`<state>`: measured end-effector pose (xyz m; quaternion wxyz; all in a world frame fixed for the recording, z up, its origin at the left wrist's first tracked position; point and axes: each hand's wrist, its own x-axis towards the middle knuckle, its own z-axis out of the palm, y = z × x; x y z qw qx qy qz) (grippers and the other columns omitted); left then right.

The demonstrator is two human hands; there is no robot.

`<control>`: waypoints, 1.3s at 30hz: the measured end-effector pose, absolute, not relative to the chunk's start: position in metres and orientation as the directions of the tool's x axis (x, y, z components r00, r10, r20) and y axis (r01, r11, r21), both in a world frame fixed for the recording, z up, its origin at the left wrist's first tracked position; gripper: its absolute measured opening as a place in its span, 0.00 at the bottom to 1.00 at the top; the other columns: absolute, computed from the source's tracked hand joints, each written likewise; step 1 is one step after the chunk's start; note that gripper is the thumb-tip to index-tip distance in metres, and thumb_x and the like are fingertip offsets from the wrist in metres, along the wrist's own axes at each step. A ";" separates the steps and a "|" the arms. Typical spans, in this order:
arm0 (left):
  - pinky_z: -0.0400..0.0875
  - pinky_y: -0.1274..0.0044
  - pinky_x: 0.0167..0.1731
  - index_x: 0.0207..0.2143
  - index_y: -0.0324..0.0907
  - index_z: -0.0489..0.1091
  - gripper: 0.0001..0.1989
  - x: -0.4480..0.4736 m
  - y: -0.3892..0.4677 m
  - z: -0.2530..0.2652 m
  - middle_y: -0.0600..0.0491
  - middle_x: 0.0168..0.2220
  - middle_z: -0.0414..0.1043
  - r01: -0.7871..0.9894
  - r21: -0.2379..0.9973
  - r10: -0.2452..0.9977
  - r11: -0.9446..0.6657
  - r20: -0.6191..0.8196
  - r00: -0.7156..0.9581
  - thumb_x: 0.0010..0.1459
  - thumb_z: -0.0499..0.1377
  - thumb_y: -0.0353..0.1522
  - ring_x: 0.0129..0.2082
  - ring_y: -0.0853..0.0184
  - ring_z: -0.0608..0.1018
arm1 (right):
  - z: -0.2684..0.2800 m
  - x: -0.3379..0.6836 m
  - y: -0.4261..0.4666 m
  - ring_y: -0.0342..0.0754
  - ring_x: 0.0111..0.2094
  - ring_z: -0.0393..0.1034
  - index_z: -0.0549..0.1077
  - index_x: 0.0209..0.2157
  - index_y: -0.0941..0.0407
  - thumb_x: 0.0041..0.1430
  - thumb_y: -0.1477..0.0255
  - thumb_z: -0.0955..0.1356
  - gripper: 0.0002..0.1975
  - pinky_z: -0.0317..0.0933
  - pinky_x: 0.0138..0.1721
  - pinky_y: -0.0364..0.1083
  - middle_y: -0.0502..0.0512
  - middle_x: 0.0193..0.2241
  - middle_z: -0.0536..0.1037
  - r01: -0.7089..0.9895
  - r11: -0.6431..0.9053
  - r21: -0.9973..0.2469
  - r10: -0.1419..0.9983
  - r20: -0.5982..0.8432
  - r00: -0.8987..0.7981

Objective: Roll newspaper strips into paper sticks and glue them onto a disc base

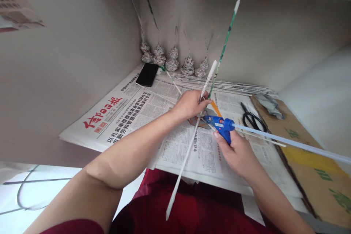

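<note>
My left hand [191,104] is closed around rolled newspaper sticks where they cross. A white paper stick [183,168] slants down toward my lap, and a green paper stick [226,42] points up and away. In my right hand [239,151] is a blue hot glue gun [225,126], gripped by its handle. Its nozzle end meets the crossing just below my left fingers; whether it touches cannot be seen. A long translucent glue stick [285,144] runs out of the gun's back to the right. Beneath the crossing lies a small dark, stained piece [201,123], partly hidden.
Several woven paper gourds [172,59] stand along the back wall, beside a black phone [147,74]. A bundle of paper sticks [233,86] lies behind my hands. Black scissors [253,120] and flattened cardboard [309,161] are at right. Newspaper [109,117] covers the table.
</note>
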<state>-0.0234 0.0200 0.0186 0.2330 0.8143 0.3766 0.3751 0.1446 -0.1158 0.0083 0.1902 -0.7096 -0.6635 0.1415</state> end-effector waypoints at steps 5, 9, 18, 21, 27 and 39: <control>0.61 0.78 0.27 0.28 0.42 0.70 0.13 -0.023 0.019 0.018 0.57 0.21 0.68 0.475 0.637 0.790 -0.608 0.428 0.438 0.58 0.54 0.40 0.24 0.69 0.70 | 0.004 0.143 -0.111 0.48 0.21 0.66 0.67 0.40 0.56 0.62 0.57 0.59 0.17 0.55 0.26 0.45 0.49 0.18 0.70 0.906 -0.049 -0.420 0.994 0.068 0.085; 0.64 0.78 0.31 0.30 0.41 0.71 0.12 -0.022 0.020 0.017 0.55 0.24 0.71 0.458 0.662 0.799 -0.593 0.416 0.433 0.58 0.55 0.40 0.27 0.68 0.73 | 0.003 0.146 -0.107 0.51 0.25 0.69 0.67 0.40 0.57 0.62 0.57 0.58 0.18 0.57 0.29 0.46 0.54 0.22 0.74 0.924 -0.037 -0.380 0.998 0.038 0.056; 0.70 0.77 0.28 0.54 0.41 0.64 0.30 -0.054 0.021 0.053 0.46 0.35 0.76 0.035 0.962 0.766 -0.272 0.195 0.613 0.53 0.59 0.48 0.29 0.67 0.78 | 0.003 0.147 -0.104 0.56 0.35 0.72 0.67 0.39 0.56 0.63 0.58 0.58 0.17 0.59 0.33 0.48 0.60 0.31 0.77 0.913 -0.042 -0.406 0.998 0.017 0.053; 0.67 0.79 0.23 0.50 0.41 0.69 0.32 -0.075 0.028 0.067 0.46 0.32 0.76 0.076 0.956 0.839 -0.284 0.210 0.502 0.56 0.49 0.55 0.28 0.65 0.79 | 0.002 0.147 -0.105 0.55 0.35 0.72 0.66 0.39 0.56 0.63 0.57 0.58 0.17 0.59 0.34 0.48 0.60 0.30 0.77 0.913 -0.045 -0.405 0.998 0.010 0.054; 0.66 0.78 0.23 0.34 0.39 0.75 0.27 -0.071 0.040 0.052 0.48 0.30 0.76 0.164 0.920 0.744 -0.355 0.172 0.646 0.53 0.54 0.54 0.23 0.68 0.76 | -0.001 0.145 -0.106 0.55 0.34 0.72 0.66 0.36 0.56 0.63 0.58 0.57 0.17 0.59 0.34 0.48 0.61 0.31 0.76 0.927 -0.035 -0.375 0.998 0.029 0.049; 0.64 0.78 0.34 0.34 0.41 0.75 0.13 -0.044 0.046 0.007 0.53 0.33 0.74 0.489 0.565 0.639 -0.665 0.091 0.764 0.43 0.66 0.34 0.34 0.66 0.74 | 0.003 0.141 -0.114 0.50 0.21 0.66 0.63 0.45 0.55 0.63 0.64 0.58 0.13 0.48 0.23 0.45 0.52 0.21 0.72 0.968 0.086 -0.235 0.996 -0.011 -0.092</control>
